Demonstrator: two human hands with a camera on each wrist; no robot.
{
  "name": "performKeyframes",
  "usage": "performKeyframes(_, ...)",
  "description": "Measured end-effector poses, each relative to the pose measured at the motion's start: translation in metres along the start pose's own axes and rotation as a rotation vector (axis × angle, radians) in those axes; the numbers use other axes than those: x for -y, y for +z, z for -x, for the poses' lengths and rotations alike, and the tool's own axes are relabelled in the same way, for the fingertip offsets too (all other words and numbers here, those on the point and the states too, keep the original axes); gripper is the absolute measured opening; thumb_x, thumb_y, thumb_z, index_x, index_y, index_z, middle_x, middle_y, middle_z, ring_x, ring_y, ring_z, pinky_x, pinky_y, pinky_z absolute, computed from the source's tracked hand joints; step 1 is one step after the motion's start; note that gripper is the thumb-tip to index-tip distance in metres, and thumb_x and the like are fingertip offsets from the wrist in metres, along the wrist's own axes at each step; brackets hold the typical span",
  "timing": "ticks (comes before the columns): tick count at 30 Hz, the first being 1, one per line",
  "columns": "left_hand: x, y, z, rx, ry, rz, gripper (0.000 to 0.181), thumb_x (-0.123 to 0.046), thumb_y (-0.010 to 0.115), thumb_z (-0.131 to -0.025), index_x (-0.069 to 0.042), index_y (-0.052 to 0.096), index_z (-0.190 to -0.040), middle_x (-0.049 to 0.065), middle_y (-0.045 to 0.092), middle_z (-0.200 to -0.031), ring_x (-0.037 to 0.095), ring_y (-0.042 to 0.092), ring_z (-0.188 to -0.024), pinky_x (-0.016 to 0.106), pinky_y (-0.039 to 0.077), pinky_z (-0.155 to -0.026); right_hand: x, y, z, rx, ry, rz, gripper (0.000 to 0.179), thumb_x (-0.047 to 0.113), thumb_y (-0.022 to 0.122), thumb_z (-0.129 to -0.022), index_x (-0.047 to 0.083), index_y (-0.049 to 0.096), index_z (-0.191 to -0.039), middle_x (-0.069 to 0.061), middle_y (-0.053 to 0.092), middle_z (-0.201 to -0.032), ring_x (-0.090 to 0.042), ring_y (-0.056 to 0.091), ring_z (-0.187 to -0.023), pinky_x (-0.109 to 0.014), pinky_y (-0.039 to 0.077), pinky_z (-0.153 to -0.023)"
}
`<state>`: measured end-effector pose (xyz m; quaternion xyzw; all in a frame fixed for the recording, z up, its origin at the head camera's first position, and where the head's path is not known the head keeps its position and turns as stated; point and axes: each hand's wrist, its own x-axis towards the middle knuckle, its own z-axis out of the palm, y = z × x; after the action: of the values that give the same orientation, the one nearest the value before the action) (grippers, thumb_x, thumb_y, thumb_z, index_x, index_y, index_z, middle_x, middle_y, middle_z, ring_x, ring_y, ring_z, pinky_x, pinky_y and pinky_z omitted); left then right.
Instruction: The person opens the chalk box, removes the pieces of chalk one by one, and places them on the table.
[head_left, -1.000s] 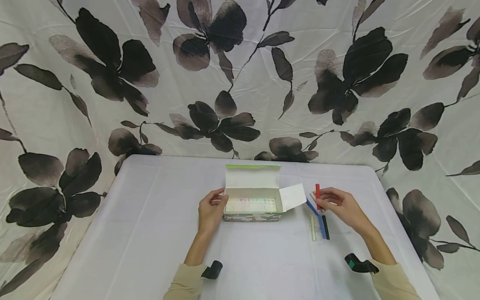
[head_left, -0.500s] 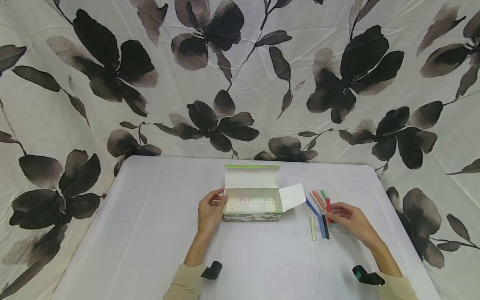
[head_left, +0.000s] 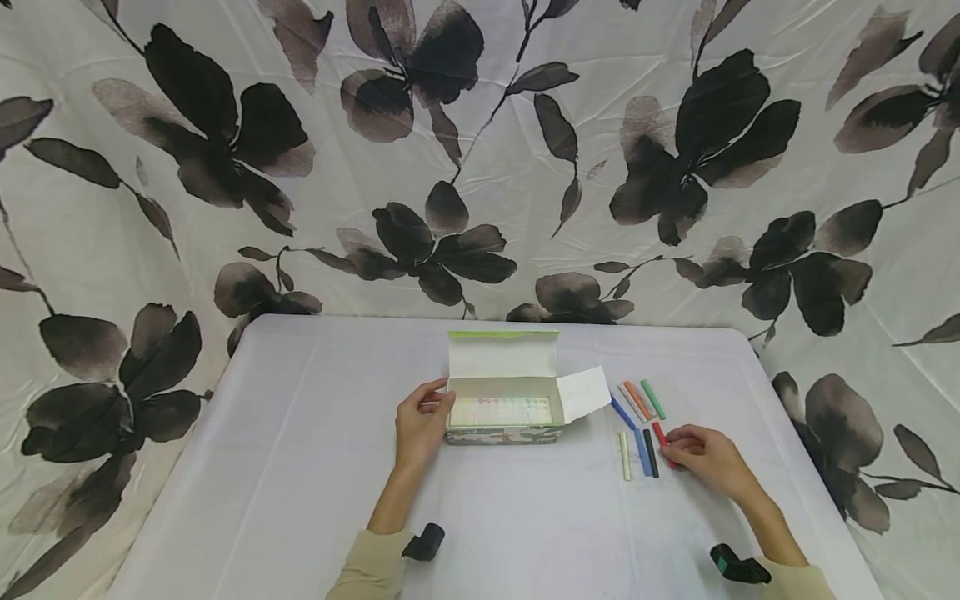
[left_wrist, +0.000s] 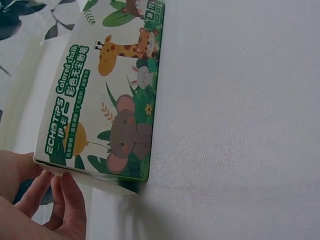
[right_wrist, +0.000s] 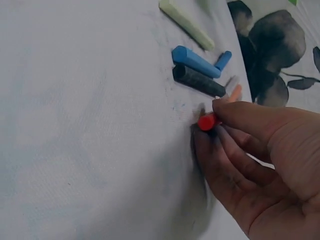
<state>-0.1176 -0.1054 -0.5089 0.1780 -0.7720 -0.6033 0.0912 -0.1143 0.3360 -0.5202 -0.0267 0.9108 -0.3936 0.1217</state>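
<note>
My right hand (head_left: 708,458) pinches a red chalk stick (right_wrist: 205,122) between thumb and fingers, low over the white cloth. Just left of it lies a black chalk stick (head_left: 650,452), beside a blue chalk stick (head_left: 642,452) and a pale yellow one (head_left: 626,456). A green chalk stick (head_left: 652,399) lies farther back. My left hand (head_left: 422,423) grips the left end of the open chalk box (head_left: 504,435), thumb at the upper edge and fingers against the end. Printed animals and "Colored Chalk" show on the box front (left_wrist: 120,100) in the left wrist view.
Rows of pale chalk (head_left: 502,410) sit inside the box, its lid (head_left: 502,356) raised and right flap (head_left: 585,393) folded out. An orange chalk stick (head_left: 638,400) and another blue one (head_left: 622,412) lie right of the flap. A floral curtain (head_left: 480,167) hangs behind the table.
My right hand has moved right and toward me with the red chalk, lowering it from nearly upright to the cloth beside the black stick. The left hand has stayed at the box.
</note>
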Motion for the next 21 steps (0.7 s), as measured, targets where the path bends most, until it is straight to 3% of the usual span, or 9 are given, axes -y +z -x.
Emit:
performKeyframes(5,0.001,0.0,0.0,0.005,-0.011,0.009,0.029,-0.014,0.074,-0.094,-0.006,0.074,-0.122,0.01,0.069,-0.103,0.024,0.064,-0.091,0.022,0.049,-0.071,0.006,0.001,0.0,-0.011,0.0,0.091,0.028,0.016,0.078,-0.092,-0.006,0.068,-0.107,-0.002,0.068,-0.082,-0.016,0.061,-0.073,-0.024,0.048,-0.063)
performKeyframes(21,0.0,-0.002,0.0,0.016,-0.01,0.012,0.028,-0.014,0.073,-0.095,-0.008,0.074,-0.122,0.01,0.069,-0.104,0.024,0.064,-0.091,0.022,0.049,-0.07,0.017,0.003,-0.004,-0.065,-0.042,0.147,0.022,0.014,0.072,-0.096,-0.005,0.07,-0.108,-0.003,0.068,-0.086,-0.016,0.058,-0.076,-0.027,0.047,-0.064)
